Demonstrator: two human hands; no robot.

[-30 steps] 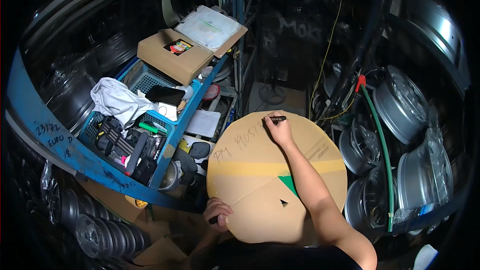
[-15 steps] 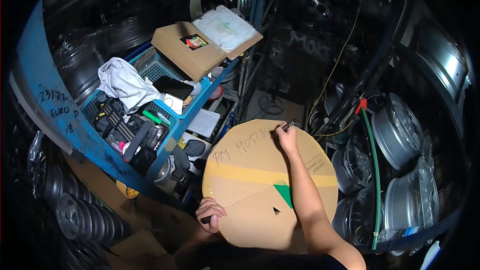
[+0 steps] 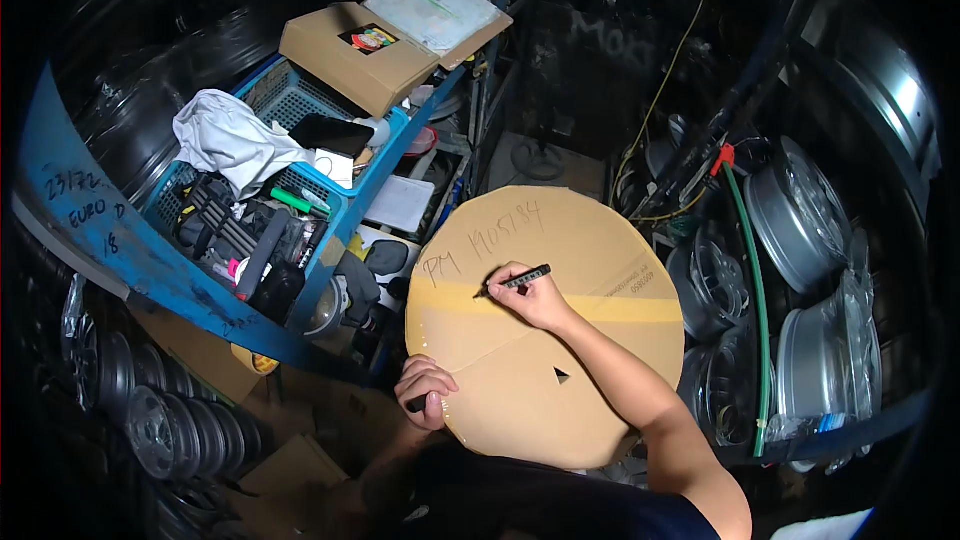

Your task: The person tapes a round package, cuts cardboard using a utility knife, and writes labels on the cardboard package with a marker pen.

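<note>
A round cardboard disc (image 3: 540, 410) stands in front of me, with yellow tape across it and a small triangular hole. "PM 1905184" is handwritten on its upper part. My right hand (image 3: 525, 297) is closed around a black marker (image 3: 528, 278), its tip at the tape on the left, below the writing. My left hand (image 3: 425, 388) is at the disc's lower left edge, fingers curled around a small black piece that looks like the marker cap (image 3: 418, 403).
Left, a blue shelf (image 3: 90, 215) carries blue baskets (image 3: 345, 208) with tools, a white cloth (image 3: 235, 140) and a dark phone. An open cardboard box (image 3: 350, 65) lies behind them. Wheel rims (image 3: 800, 215) line the right side beside a green hose (image 3: 750, 310); more rims (image 3: 165, 430) sit lower left.
My right hand has moved with the marker from the end of the top line leftward and down to the tape. A green patch on the disc is no longer visible. The view has shifted slightly.
</note>
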